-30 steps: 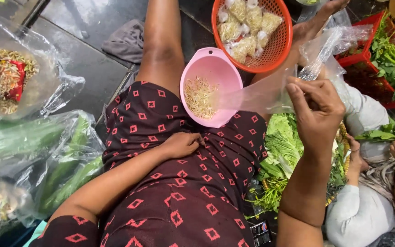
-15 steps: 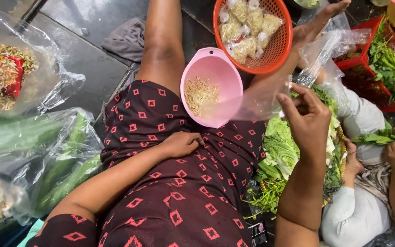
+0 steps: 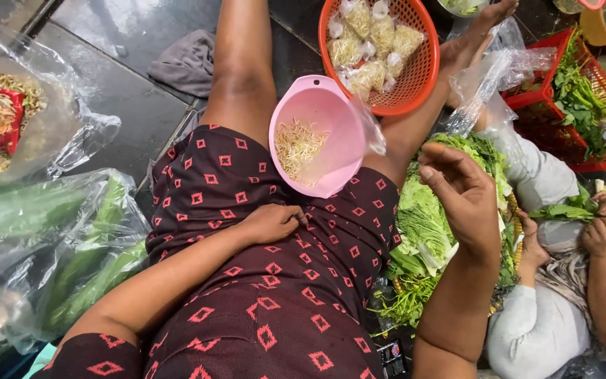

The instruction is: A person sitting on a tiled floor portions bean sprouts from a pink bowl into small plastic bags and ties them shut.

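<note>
A pink bowl (image 3: 320,140) of pale bean sprouts (image 3: 297,146) sits on the seated person's lap beside an orange basket (image 3: 415,70) of bagged snacks. The left hand (image 3: 271,223) rests loosely curled and empty just below the bowl; the right hand (image 3: 466,196) hovers half-open, empty, over bagged leafy greens (image 3: 426,217).

An orange basket (image 3: 415,77) of bagged sprouts sits beyond the hands. A red crate (image 3: 601,133) of greens stands right; bagged cucumbers (image 3: 71,281) lie left.

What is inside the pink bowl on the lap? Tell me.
The pink bowl holds a small heap of pale bean sprouts on its left side. A clear plastic bag drapes over its right rim, blurring what lies beneath.
</note>
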